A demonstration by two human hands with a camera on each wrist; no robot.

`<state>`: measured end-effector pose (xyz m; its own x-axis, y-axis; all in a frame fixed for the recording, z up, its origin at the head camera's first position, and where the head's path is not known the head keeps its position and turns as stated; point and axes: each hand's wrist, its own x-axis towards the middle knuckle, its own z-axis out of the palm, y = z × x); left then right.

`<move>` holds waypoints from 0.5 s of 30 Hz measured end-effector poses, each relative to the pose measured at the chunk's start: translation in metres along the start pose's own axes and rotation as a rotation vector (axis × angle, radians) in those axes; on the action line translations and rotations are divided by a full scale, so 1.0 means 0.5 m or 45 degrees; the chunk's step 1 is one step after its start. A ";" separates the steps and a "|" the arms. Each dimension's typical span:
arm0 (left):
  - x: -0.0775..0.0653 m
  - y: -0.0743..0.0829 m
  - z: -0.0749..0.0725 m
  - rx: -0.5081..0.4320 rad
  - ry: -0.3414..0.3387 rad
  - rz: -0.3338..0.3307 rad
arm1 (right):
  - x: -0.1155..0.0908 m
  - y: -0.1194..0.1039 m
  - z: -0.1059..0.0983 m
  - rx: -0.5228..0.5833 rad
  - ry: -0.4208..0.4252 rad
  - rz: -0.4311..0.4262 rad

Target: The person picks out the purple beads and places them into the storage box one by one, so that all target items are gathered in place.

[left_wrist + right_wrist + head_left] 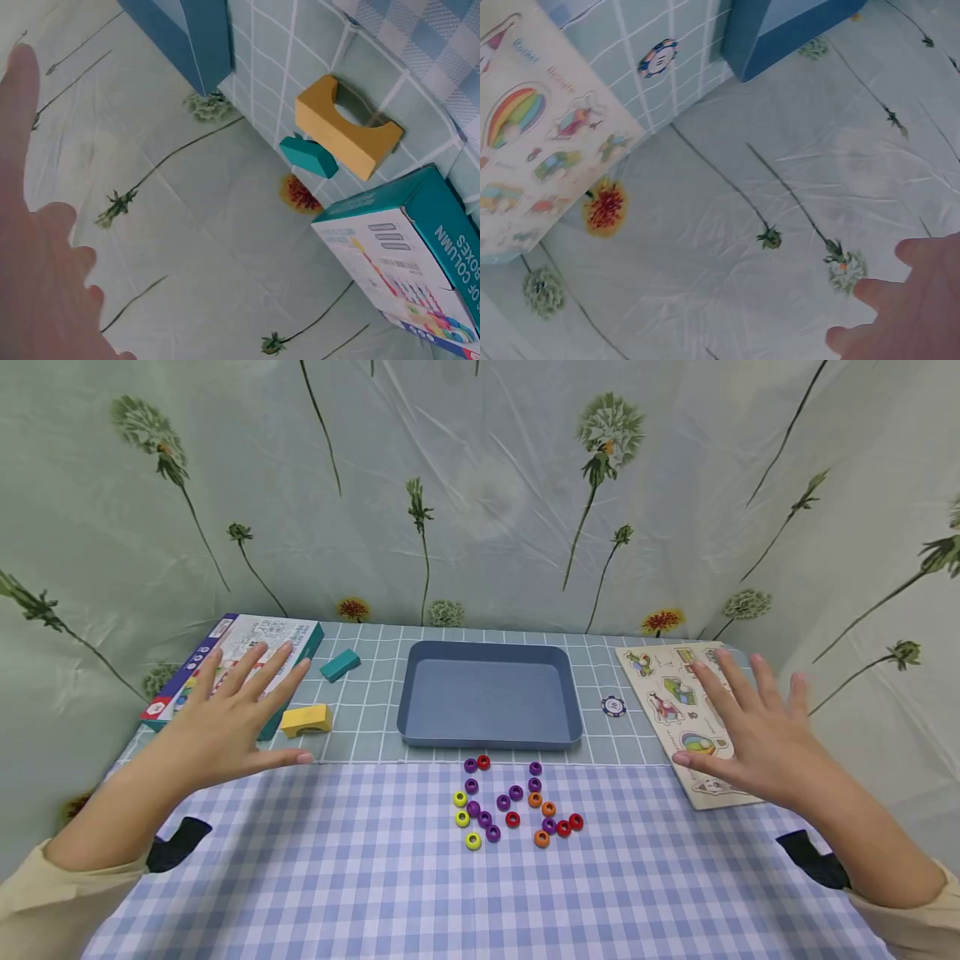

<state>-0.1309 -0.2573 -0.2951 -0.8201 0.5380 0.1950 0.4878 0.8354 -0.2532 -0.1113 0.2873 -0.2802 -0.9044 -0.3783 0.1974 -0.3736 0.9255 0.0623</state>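
Observation:
My left hand is raised with its fingers spread, overlapping a printed toy box in the head view. Nothing is in it. Near its thumb lie a yellow arch block and a teal block. On the other side, my right hand is likewise spread and holds nothing, overlapping a wooden picture puzzle board. Between the hands, a blue-grey tray sits at the back. Several purple beads, red beads, orange beads and yellow beads are scattered in front of it.
A poker chip lies between the tray and the puzzle board. Blue checked cloth covers the front of the table, and grey tiled cloth the back. A flower-printed curtain hangs behind.

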 end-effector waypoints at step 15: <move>0.080 0.042 0.058 -0.246 0.218 0.160 | 0.042 -0.114 0.064 0.763 0.068 -0.215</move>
<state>-0.1624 -0.2214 -0.3201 -0.6950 0.6361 0.3352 0.6440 0.7580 -0.1031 -0.1153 0.2259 -0.3110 -0.8167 -0.5031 0.2825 -0.5756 0.6764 -0.4595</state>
